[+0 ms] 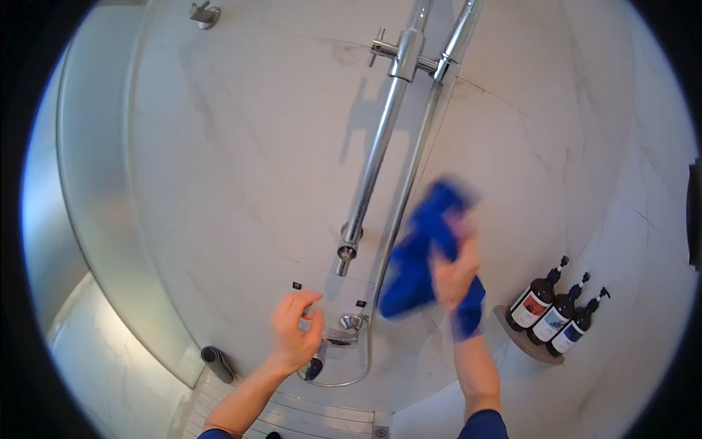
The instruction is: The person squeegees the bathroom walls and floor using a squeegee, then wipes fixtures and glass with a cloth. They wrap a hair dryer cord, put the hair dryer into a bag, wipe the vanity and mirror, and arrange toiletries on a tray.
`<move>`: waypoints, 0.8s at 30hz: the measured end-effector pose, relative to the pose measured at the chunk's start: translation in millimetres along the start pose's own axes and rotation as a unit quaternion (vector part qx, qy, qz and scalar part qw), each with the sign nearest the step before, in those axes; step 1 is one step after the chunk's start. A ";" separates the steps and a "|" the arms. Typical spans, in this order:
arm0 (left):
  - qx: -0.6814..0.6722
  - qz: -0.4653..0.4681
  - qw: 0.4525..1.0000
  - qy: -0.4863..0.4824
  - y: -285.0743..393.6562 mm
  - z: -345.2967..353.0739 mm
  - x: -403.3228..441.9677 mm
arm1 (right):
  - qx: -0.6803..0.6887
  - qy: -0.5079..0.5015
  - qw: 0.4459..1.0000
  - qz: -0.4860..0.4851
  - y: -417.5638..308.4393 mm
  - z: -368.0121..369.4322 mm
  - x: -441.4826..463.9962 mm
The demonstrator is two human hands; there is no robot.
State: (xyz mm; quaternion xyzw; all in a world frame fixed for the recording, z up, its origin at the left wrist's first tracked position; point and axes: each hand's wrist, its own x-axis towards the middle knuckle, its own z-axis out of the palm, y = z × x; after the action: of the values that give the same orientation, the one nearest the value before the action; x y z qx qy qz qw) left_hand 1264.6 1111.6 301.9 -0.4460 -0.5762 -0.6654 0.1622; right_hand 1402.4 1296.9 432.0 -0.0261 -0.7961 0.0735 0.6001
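Note:
My right hand point(455, 274) is closed on a blue cloth point(413, 271), and both are smeared by motion in front of the marbled wall, right of the shower hose. Folds of the cloth hang on either side of the fingers. My left hand point(296, 329) is raised beside the chrome shower mixer point(340, 338), fingers loosely curled, with a gap between thumb and forefinger and nothing visible in it. Part of the mixer is hidden behind that hand. Above stands a chrome shower pipe point(380, 146), its lower end over the mixer, with the shower hose point(415, 168) alongside.
Three dark pump bottles point(559, 313) stand on a corner shelf point(526, 340) at the right. A frosted glass panel point(99, 168) closes off the left side. A dark cylinder point(217, 364) stands low by the slatted floor point(322, 417). A robe hook point(205, 14) juts out at the upper left.

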 end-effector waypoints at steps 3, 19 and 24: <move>-0.048 -0.042 0.994 -0.090 -9.6 -5.8 28.2 | 0.072 0.052 0.995 0.053 -15.0 43.1 41.6; -0.085 0.135 0.984 -0.085 -5.4 -58.5 147.2 | -0.042 0.234 0.956 -0.170 -107.8 -51.0 256.4; -0.069 0.103 0.984 -0.129 -20.3 -44.2 159.2 | 0.176 0.024 0.984 -0.027 -111.2 -57.9 366.6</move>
State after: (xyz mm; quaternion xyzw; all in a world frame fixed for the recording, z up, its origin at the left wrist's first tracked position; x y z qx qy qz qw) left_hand 1144.3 1124.5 416.2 -0.5950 -0.4960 -0.6202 0.1237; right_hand 1361.1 1239.5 812.9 0.0990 -0.7566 0.1954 0.6161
